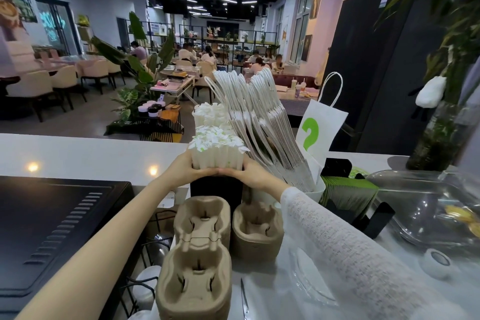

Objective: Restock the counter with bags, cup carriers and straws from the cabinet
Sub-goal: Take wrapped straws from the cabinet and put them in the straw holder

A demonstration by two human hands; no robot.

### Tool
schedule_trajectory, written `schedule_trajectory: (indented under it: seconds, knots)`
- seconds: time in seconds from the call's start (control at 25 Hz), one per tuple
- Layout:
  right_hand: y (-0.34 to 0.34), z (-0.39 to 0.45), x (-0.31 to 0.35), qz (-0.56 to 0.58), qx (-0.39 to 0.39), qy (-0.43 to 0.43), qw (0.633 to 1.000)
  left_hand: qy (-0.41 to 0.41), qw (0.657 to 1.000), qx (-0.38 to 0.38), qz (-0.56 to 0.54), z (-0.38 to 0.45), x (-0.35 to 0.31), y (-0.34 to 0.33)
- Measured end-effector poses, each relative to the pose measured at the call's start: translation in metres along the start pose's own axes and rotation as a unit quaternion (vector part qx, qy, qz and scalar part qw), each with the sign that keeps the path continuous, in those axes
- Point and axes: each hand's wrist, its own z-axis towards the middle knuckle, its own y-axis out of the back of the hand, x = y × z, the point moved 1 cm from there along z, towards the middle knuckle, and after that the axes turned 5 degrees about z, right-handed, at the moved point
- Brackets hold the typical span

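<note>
Cup carriers (201, 249) and bags (262, 122) already stand stocked on the table (78, 153); left hand (185, 169) and right hand (253, 174) clasp the straws (217, 149), seemingly the last item.

green question mark on white bag (322, 122)

Bundle of white paper-wrapped straws (217, 149) stands upright in a black box holder (217, 189) on the white counter (78, 153), w/ a 2nd white bundle of wrapped straws (207, 112) upright just behind it. Right of them, a thick row of white paper bags with twisted paper handles (259, 112) leans back-left, one white bag with a green question mark (318, 125) upright beside it. In front: two stacks of brown moulded-pulp cup carriers (200, 249), nested, cups up, the smaller stack (257, 231) to the right.
</note>
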Motion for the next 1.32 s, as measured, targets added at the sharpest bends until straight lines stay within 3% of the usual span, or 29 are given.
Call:
schedule_trajectory:
  seconds: [0.28, 0.64, 0.76, 0.88, 1.0, 1.16, 1.32]
  knots:
    - [-0.002, 0.005, -0.007, -0.008, -0.003, 0.025, 1.000, -0.062, 0.994, 0.093, -0.010, -0.004, 0.010, -0.002]
    - [0.000, 0.005, -0.001, 0.047, -0.009, 0.047, 0.998, -0.072, 0.994, 0.082, -0.023, 0.002, 0.016, -0.005]
    - [-0.004, -0.011, -0.007, 0.091, -0.043, 0.037, 0.994, 0.007, 0.989, 0.095, -0.111, 0.005, 0.035, 0.001]
    - [-0.017, -0.021, -0.027, 0.069, -0.020, 0.023, 0.997, 0.103, 0.975, 0.000, -0.198, 0.012, 0.060, 0.008]
    - [-0.016, -0.014, -0.035, 0.109, -0.002, -0.025, 0.994, 0.176, 0.927, -0.019, -0.330, 0.028, 0.077, 0.002]
    - [-0.018, 0.001, -0.035, 0.199, -0.004, -0.037, 0.979, 0.170, 0.882, -0.033, -0.437, 0.044, 0.069, -0.021]
    - [-0.023, 0.011, -0.043, 0.253, -0.018, -0.051, 0.966, 0.159, 0.878, -0.046, -0.450, 0.054, 0.059, -0.029]
